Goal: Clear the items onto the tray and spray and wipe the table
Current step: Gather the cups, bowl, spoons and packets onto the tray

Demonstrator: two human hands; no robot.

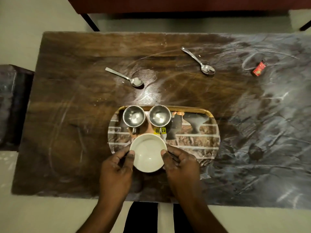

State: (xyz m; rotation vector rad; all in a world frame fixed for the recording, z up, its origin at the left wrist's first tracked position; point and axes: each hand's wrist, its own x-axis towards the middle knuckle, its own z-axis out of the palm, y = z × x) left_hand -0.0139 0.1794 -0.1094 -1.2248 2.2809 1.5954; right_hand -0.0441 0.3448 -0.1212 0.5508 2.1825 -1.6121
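Note:
A white bowl (pixel 148 153) is held over the near left edge of the patterned tray (pixel 208 140). My left hand (pixel 116 170) grips its left rim and my right hand (pixel 182 167) grips its right rim. Two steel cups (pixel 134 116) (pixel 159 116) stand side by side at the tray's far left. On the dark wooden table (pixel 67 115) beyond the tray lie two spoons: one (pixel 127 78) at the middle, the other (pixel 199 61) further right. A small red bottle (pixel 259 68) lies on its side at the far right.
White smears and streaks cover much of the tabletop. A dark chair (pixel 10 106) stands at the left end of the table. A dark red seat (pixel 176 4) runs along the far side. A dark round spot (pixel 255 153) sits right of the tray.

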